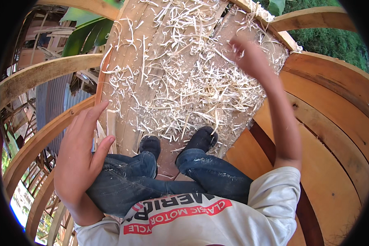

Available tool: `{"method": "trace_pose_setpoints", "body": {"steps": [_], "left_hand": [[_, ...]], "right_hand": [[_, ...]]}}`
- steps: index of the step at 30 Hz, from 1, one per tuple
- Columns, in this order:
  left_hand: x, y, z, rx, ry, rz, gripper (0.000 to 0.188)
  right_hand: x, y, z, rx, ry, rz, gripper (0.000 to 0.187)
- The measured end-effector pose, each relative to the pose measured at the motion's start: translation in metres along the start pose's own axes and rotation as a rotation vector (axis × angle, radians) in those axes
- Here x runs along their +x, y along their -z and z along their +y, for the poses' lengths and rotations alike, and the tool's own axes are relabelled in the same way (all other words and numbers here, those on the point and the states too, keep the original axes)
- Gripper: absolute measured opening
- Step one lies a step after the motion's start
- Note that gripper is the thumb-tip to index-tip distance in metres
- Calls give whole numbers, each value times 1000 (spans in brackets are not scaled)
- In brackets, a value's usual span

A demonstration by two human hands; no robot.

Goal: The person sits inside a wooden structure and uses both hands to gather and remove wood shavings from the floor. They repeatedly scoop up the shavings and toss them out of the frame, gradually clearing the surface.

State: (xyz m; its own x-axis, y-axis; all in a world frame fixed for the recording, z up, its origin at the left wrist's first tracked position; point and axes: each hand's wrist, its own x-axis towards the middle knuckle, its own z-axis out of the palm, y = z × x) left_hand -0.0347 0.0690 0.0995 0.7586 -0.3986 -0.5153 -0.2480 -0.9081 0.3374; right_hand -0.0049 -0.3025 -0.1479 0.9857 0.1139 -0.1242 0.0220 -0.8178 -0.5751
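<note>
My left hand [81, 153] is raised at the left, its fingers stretched out and the thumb apart, with nothing in it. It is nearest a curved wooden rail [41, 135] and a pale wooden strip [110, 122]. Whether it touches the rail I cannot tell. Out over the plank floor [129, 92], my right hand [252, 59] is smeared by motion, so its fingers do not show clearly. No held object can be made out there. Below it, curled wood shavings [201, 88] lie thickly across the planks.
Smooth wooden boards [324, 115] rise along the right. Curved timber ribs [53, 67] frame the left side, above scrap wood and corrugated sheets [49, 110]. My dark shoes [201, 140] stand among the shavings. Green plants [332, 43] grow beyond the far right edge.
</note>
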Motion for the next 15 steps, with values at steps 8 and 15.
{"method": "trace_pose_setpoints", "body": {"steps": [8,15], "left_hand": [[3,-2,-1,-2,-40,17,53],[1,0,-2,-31,-7,16,53]], "right_hand": [[-72,-115,-35,-535,-113,-683,17],[-50,-85,6,-425,-188,-482,10]]}}
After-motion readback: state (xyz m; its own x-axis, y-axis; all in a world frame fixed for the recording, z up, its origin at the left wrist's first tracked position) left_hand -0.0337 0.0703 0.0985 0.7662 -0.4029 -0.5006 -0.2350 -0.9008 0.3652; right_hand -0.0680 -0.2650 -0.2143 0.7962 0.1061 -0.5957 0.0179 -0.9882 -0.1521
